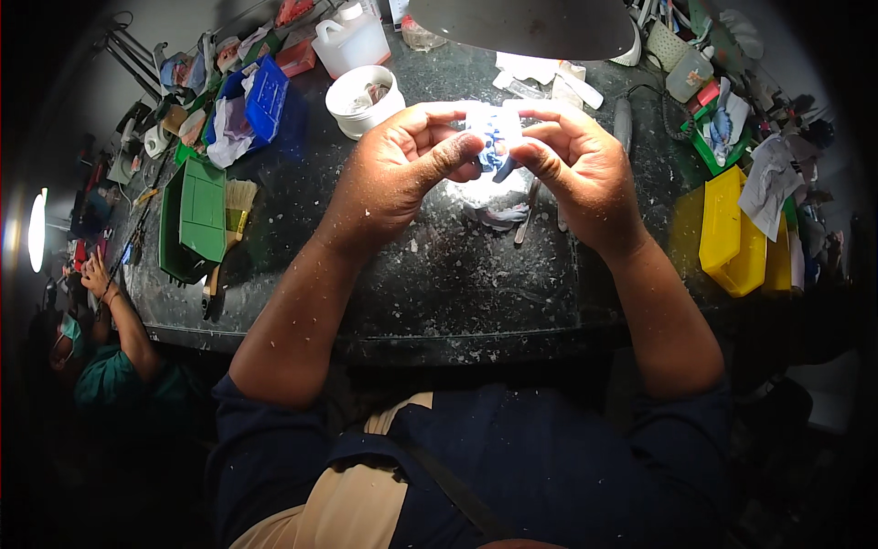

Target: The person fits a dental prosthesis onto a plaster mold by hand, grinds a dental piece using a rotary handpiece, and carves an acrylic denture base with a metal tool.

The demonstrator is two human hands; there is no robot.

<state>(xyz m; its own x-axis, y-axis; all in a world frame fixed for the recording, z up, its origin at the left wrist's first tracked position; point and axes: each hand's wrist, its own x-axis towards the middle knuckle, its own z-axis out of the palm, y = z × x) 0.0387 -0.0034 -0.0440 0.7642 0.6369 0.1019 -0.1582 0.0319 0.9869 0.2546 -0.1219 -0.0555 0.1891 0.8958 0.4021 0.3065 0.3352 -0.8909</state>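
Observation:
Between both hands, under the bright lamp, I hold up a small white and blue dental cast (494, 137). My left hand (402, 160) pinches its left side, thumb in front and fingers behind. On the opposite side, my right hand (576, 165) grips it the same way. Glare washes out much of its surface. Just below it on the dark bench lies a whitish lump (498, 203), partly hidden and too bright to make out. A thin metal hand tool (525, 220) lies beside that lump.
A lamp shade (530, 27) hangs above my hands. Around the bench (393, 302) stand a white tub (361, 123), a jug (352, 46), blue (265, 101), green (203, 210) and yellow bins (732, 233), plus a brush (236, 206). A co-worker (119, 366) sits at far left.

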